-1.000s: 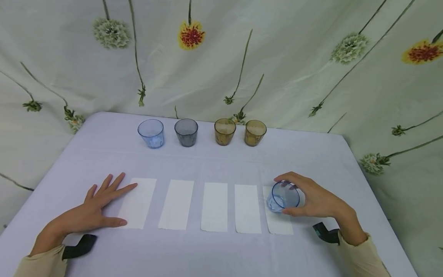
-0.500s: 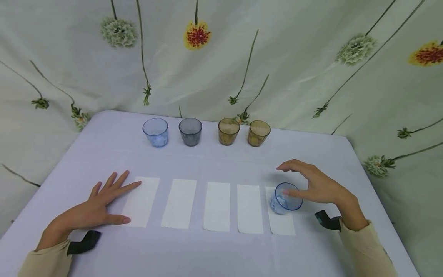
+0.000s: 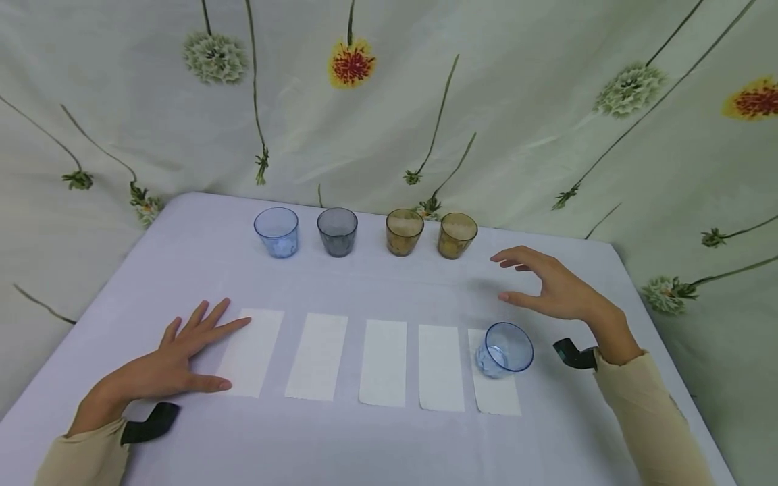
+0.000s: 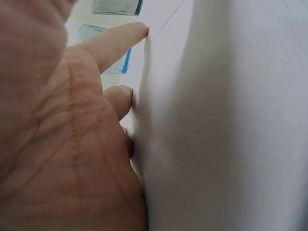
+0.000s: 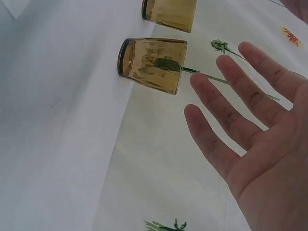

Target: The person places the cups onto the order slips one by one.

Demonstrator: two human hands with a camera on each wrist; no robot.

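My right hand is in the air above the table, fingers spread and holding nothing. Below it a blue glass stands upright on the far-right white paper strip. In the right wrist view the open fingers point toward an amber glass. My left hand rests on the table with fingers spread, its index fingertip and thumb at the edge of the far-left paper strip. The left wrist view shows its palm and fingers against the cloth.
Along the back edge stand a second blue glass, a grey glass and two amber glasses, the left one beside the other. More paper strips lie in a row between the outer two. A flowered curtain hangs behind the table.
My right hand has let go of the blue glass, risen and moved back toward the amber glasses. The glass stays on the far-right strip. The left hand has kept its place.
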